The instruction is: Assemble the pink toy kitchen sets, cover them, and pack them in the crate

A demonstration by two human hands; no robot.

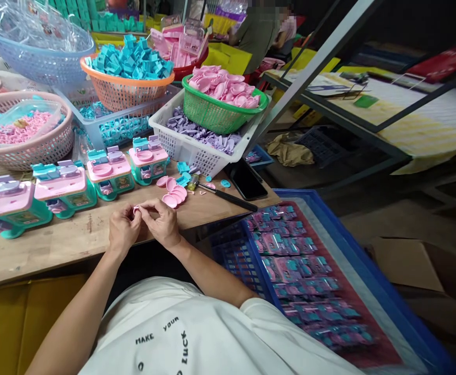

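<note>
My left hand [123,229] and my right hand [161,223] meet at the table's front edge, fingers pinched together. Between their fingertips is a small pink plastic piece [136,209], mostly covered, so its exact kind is hidden. Just beyond my right hand lie several pink oval plastic pieces [175,196] and a few blue ones [183,178]. A screwdriver-like tool with a black shaft [228,199] and yellowish end rests to their right. Left of my hands stands a row of toy kitchen units [110,174] with pink tops, teal bases and blue and purple parts.
Behind the units, baskets hold loose parts: an orange basket [128,91], a green basket [223,112], a white crate [196,151] and a pink basket [36,138]. A phone [247,179] lies at the table's right. Below right, a blue-edged tray [309,200] holds packed toys. People sit far back.
</note>
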